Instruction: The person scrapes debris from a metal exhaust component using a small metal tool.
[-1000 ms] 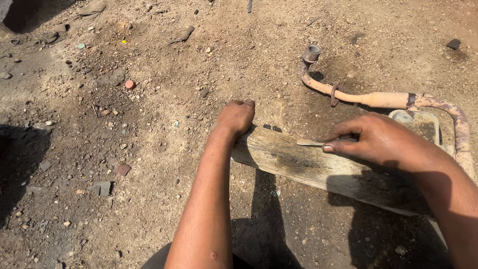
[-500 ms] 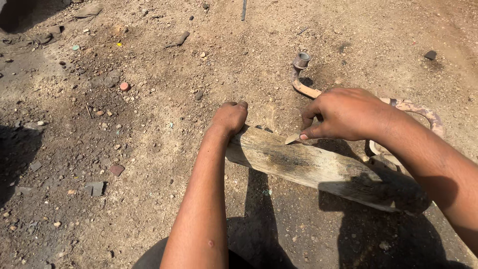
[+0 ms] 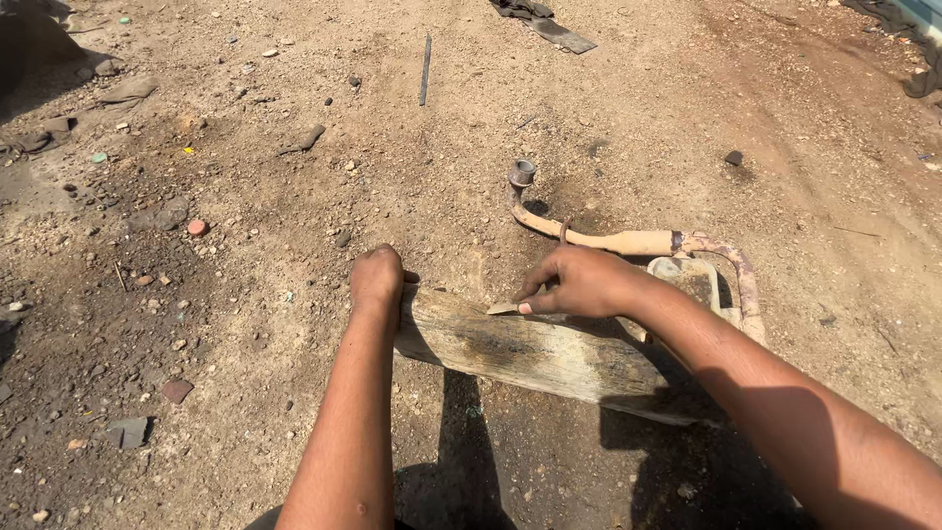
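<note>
— How were the arms set?

— Both reached forward and down from the bottom edge of the view. The left hand [image 3: 378, 278] was at the end of a straight forearm, knuckles up, fingers curled shut over the near left end of the wooden plank [image 3: 535, 353]. It clamped that end firmly.

— And the right?

— The right hand [image 3: 579, 283] came in from the lower right, wrist bent slightly, fingers drawn together in a pinch. They gripped a small flat scraper [image 3: 502, 308], a pale sliver whose tip pointed left and touched the upper face of the plank. The hand was closed on it, not spread.

— Where did the plank lie?

— On the dirt ground [image 3: 245, 294], just in front of the person, running from the left hand down toward the lower right. Its far end sat in the shadow of the right arm.

— What did it look like?

— Weathered, pale grey-brown wood with rounded, worn edges and a dark smudged patch along the middle of its face. The grain ran lengthwise.

— Anything beside it?

— A rusty bent pipe [image 3: 628, 239] lay just behind the right hand, curving round near the plank's far end. Small stones lay scattered over the dirt.
</note>
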